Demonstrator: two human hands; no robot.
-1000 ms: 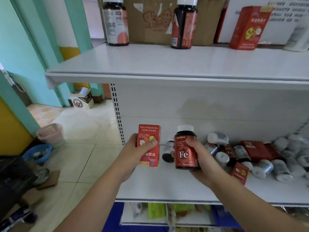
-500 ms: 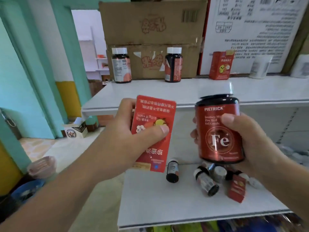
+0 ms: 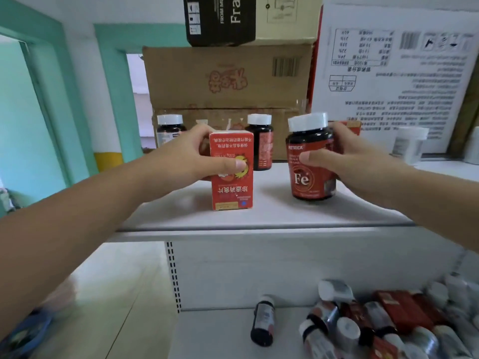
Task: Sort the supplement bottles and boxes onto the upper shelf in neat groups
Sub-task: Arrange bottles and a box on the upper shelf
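My left hand [image 3: 190, 156] grips a red box [image 3: 231, 182] that stands upside down on the white upper shelf [image 3: 259, 213]. My right hand [image 3: 355, 161] grips a dark "Fe" bottle [image 3: 309, 174] with a red label and white cap, upright on the same shelf, right of the box. Behind them stand a dark bottle with a pale label [image 3: 169, 129], a dark bottle with a red label [image 3: 261, 143], a red box [image 3: 351, 126] mostly hidden by my right hand, and a white container [image 3: 409, 143].
Stacked cardboard cartons [image 3: 228, 76] and a white printed board [image 3: 394, 73] close off the back of the upper shelf. The lower shelf [image 3: 215, 330] holds several loose bottles and red boxes [image 3: 363, 322] lying in a heap at the right. Teal door frames stand at the left.
Both hands rose from the lower shelf, carried the red box and the Fe bottle up and forward, and now these stand on the upper shelf.
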